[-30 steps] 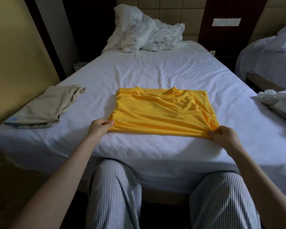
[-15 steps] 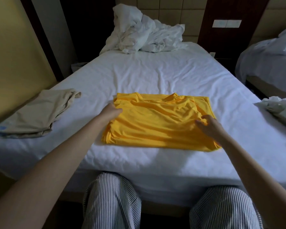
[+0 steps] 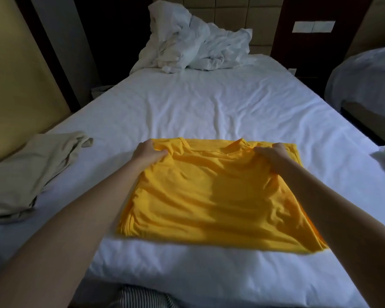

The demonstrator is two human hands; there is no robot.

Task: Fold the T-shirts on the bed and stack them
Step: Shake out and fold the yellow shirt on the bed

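Yellow T-shirt (image 3: 218,196) lies flat near the foot edge of the bed (image 3: 209,103), collar away from the person, already narrowed to a rectangle. Left hand (image 3: 148,152) pinches the far left corner, fingers closed on a bunch of cloth; right hand (image 3: 272,153) likewise grips the far right corner. Assessment: fabric is light, thin, limp and somewhat slick, wrinkling readily; it will sag between holds. Best grasped at the two corners, kept taut. Beige garment (image 3: 29,172) lies at the left edge, well apart; whether fully folded cannot be determined.
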